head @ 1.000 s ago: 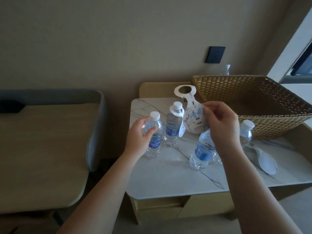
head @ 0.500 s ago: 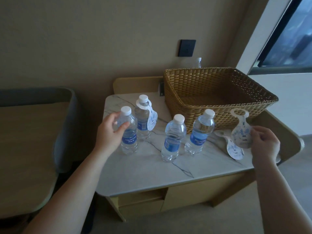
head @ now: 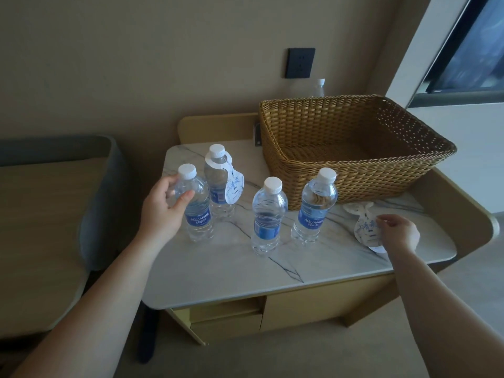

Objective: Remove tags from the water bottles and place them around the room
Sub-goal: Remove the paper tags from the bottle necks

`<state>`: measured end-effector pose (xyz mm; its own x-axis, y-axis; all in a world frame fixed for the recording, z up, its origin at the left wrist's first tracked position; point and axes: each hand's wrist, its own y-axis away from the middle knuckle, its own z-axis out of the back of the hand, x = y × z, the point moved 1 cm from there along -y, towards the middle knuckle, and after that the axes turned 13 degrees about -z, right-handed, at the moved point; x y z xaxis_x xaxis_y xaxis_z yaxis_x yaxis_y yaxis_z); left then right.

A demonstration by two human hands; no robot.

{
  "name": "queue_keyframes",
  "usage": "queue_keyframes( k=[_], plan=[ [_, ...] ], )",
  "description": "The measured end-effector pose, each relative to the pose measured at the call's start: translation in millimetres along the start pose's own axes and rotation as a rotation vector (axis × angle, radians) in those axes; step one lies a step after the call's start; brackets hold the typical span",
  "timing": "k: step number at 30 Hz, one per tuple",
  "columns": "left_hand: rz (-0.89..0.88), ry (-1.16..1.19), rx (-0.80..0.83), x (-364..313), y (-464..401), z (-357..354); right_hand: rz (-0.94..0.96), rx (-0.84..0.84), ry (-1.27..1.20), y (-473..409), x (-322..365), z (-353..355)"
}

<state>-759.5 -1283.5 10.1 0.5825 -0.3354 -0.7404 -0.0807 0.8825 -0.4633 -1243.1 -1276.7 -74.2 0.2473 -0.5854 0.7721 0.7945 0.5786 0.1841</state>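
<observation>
Three bottles are standing bare; the tagged bottle (head: 218,184) is waiting. Left hand (head: 163,211) is gripping the left-edge bottle (head: 195,205); right hand (head: 398,233) is pinching a removed tag (head: 366,227) near the tabletop's right edge.

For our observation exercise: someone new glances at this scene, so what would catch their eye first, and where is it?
Four clear water bottles stand on the marble tabletop; the left hand grips the leftmost bottle, and the bottle behind it wears a paper tag. A large wicker basket sits at the back right. In front of it, the right hand rests on loose tags.
</observation>
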Motion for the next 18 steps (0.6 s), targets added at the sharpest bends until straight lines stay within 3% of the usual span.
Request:
queue_keyframes(
  k=[10,18],
  plan=[
    [0.042,0.026,0.010,1,2,-3,0.192,0.108,0.081,33,22,17],
    [-0.023,-0.001,-0.080,-11,11,-26,0.482,0.073,-0.078,142,66,36]
  ],
)
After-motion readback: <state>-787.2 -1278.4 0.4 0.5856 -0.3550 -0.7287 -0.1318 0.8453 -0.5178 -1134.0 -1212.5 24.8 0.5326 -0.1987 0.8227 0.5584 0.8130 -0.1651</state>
